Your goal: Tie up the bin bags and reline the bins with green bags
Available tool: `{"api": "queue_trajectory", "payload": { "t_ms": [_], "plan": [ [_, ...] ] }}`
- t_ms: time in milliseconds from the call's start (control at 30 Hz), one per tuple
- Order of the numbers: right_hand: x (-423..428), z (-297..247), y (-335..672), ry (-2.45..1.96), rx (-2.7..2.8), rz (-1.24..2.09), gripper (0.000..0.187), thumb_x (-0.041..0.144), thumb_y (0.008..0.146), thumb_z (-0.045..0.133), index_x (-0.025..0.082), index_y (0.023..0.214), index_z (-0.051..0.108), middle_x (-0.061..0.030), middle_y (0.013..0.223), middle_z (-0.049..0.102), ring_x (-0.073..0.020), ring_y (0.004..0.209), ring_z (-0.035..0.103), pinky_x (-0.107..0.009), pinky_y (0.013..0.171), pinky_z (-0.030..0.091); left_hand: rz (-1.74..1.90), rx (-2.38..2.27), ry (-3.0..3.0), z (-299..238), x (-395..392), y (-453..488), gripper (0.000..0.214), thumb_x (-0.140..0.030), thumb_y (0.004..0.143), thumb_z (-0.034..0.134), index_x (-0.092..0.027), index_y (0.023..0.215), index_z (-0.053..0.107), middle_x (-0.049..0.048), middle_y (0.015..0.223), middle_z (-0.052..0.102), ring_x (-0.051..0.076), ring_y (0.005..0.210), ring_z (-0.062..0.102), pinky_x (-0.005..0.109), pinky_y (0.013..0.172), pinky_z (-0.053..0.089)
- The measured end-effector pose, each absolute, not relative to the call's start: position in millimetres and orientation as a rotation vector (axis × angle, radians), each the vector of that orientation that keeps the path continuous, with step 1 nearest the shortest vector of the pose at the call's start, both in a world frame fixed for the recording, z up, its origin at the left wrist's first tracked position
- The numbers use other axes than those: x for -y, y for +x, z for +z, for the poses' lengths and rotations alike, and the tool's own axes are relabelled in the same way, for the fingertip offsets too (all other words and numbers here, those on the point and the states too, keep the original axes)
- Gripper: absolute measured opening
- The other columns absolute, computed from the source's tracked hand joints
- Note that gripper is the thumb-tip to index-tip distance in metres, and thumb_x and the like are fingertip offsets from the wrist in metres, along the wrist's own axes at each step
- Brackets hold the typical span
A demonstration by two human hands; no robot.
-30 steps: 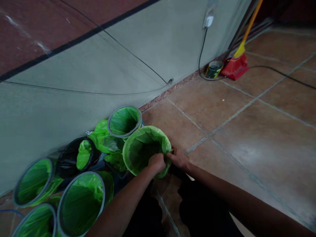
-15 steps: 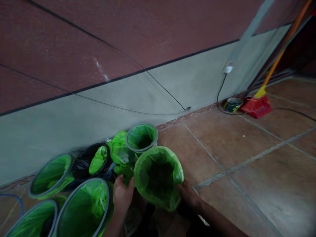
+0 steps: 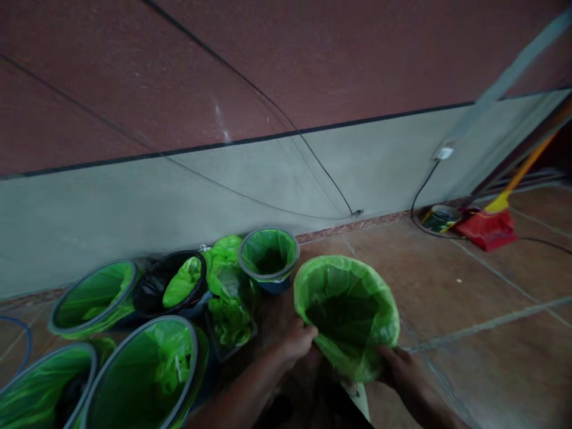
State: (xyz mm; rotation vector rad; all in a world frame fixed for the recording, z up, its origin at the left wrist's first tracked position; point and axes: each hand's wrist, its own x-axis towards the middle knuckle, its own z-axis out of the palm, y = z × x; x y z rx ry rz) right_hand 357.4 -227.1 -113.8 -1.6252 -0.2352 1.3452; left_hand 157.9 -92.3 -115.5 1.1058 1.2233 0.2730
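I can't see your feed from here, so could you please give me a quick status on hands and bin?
Both hands, left hand and right hand, gripping lined bin at near rim. Green liner folded over rim. Nothing blocking; other bins to the left.

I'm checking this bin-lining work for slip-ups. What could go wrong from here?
The thin green liner is gripped at its near edge by the left hand and right hand; a hard tug might tear it or pull it off the rim. The lined bins stand close, so one could get knocked over.
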Motion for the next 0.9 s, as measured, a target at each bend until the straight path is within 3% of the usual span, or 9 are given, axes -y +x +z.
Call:
{"api": "queue_trajectory", "payload": {
  "t_ms": [100, 233, 500, 900],
  "plan": [
    [190.9, -115.9, 394.2, -1.688, 0.152, 1.172, 0.024, 0.039, 0.068, 0.067, 0.016, 0.075, 0.063, -0.0047, 0.066, 0.066, -0.0152, 0.055, 0.062, -0.025, 0.052, 0.054, 0.25, -1.192, 1.003, -111.7, 48.2, 212.4, 0.017, -0.027, 0.083, 0.06, -0.015, 0.095, 0.062, 0.0059, 0.077, 0.07, 0.014, 0.063, 0.065, 0.025, 0.059, 0.052],
    [115.0, -122.4, 422.2, -1.677, 0.123, 1.034, 0.014, 0.028, 0.072, 0.064, 0.017, 0.069, 0.057, 0.0009, 0.051, 0.055, -0.0106, 0.042, 0.051, -0.022, 0.042, 0.048, 0.396, -1.186, 0.959, -119.0, -6.5, 259.0, 0.029, -0.034, 0.089, 0.056, -0.014, 0.11, 0.06, 0.0104, 0.092, 0.073, 0.016, 0.073, 0.069, 0.025, 0.064, 0.054],
    [6.7, -138.9, 418.4, -1.625, 0.012, 1.013, 0.006, 0.02, 0.08, 0.06, 0.017, 0.076, 0.057, -0.0002, 0.055, 0.059, -0.0107, 0.043, 0.055, -0.02, 0.038, 0.048, 0.518, -1.288, 1.034, -137.7, -70.4, 272.6, 0.025, -0.034, 0.093, 0.052, -0.016, 0.109, 0.061, 0.0087, 0.1, 0.071, 0.013, 0.08, 0.068, 0.022, 0.068, 0.051],
    [-24.3, -178.9, 417.9, -1.619, 0.124, 0.929, 0.019, 0.033, 0.078, 0.069, 0.018, 0.079, 0.058, 0.0008, 0.058, 0.061, -0.012, 0.047, 0.059, -0.023, 0.043, 0.053, 0.479, -1.26, 1.02, -155.1, -76.0, 273.0, 0.032, -0.034, 0.092, 0.054, -0.023, 0.122, 0.052, 0.0089, 0.119, 0.067, 0.013, 0.087, 0.067, 0.024, 0.072, 0.051]
  ]
}}
